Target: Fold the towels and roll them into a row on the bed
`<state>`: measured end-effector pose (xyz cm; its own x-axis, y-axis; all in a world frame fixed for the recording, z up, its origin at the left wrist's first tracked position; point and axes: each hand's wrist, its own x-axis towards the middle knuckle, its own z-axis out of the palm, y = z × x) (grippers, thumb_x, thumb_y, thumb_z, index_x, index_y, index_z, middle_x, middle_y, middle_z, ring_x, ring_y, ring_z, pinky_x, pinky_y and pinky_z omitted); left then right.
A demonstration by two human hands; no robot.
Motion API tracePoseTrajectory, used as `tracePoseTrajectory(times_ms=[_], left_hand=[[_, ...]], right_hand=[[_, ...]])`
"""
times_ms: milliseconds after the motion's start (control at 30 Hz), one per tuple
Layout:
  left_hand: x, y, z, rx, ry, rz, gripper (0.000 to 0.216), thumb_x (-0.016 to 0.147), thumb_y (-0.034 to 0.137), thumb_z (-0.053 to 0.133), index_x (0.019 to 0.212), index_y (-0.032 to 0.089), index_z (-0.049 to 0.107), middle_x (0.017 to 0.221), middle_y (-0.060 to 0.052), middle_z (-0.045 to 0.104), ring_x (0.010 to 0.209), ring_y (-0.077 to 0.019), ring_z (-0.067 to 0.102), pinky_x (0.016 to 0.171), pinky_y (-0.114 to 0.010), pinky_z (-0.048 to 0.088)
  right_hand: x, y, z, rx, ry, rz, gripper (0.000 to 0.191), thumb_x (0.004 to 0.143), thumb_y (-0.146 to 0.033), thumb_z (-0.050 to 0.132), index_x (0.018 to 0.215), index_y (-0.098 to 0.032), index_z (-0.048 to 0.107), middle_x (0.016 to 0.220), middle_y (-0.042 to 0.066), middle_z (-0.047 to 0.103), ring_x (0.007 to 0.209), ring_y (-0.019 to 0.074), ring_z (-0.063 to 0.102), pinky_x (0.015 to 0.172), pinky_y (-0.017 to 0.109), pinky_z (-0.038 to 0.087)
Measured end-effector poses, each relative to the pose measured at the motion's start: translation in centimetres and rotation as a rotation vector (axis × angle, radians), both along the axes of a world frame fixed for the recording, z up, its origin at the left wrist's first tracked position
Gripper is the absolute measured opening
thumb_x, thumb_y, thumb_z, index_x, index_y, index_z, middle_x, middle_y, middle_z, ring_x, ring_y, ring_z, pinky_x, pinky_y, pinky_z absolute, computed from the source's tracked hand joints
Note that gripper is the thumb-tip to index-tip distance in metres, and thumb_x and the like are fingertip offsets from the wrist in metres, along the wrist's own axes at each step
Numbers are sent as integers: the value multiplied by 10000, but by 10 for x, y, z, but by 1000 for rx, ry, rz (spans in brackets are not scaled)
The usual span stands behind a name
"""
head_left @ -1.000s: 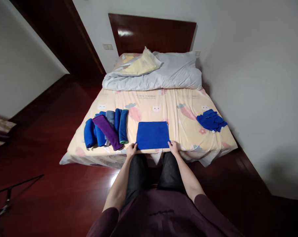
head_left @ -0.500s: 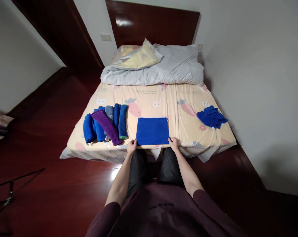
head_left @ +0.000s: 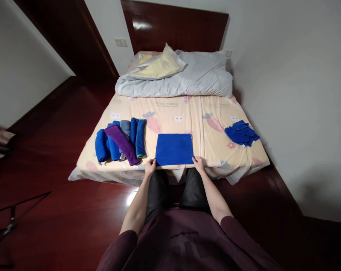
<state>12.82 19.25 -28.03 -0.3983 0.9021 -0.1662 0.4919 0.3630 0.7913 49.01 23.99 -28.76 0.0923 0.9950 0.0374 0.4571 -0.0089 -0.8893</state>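
A blue towel (head_left: 174, 147) lies flat as a rectangle at the near edge of the bed. My left hand (head_left: 150, 166) pinches its near left corner, and my right hand (head_left: 198, 164) pinches its near right corner. Along the near edge runs a narrow strip that looks folded over. To the left lies a group of rolled towels: a purple rolled towel (head_left: 123, 145) rests slantwise over several blue ones and a grey rolled towel (head_left: 125, 130). A dark blue roll with a green edge (head_left: 141, 138) is closest to my left hand.
A crumpled pile of blue cloths (head_left: 242, 133) sits at the bed's right side. The patterned bed sheet (head_left: 170, 113) spreads beneath everything. At the back are a folded grey quilt (head_left: 204, 75) and a yellow pillow (head_left: 163, 66). A black metal stand (head_left: 12, 216) is on the floor at left.
Both hands keep their pinch on the towel's near corners. The view has shifted very slightly; nothing else has visibly moved.
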Motion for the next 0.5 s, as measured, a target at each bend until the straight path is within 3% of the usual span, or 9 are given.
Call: tracePoseTrajectory(times_ms=[500], left_hand=[[3,-2,5,-27,18,8,356,924,452,512,947,159,712,940,-120,777,922,-262,733,867,-344,538]], right_hand=[[-2,-2,12,-22,-46,0,459,835,-679,497,672,-250,504,650,40,646,677,208,622,687,304,517]])
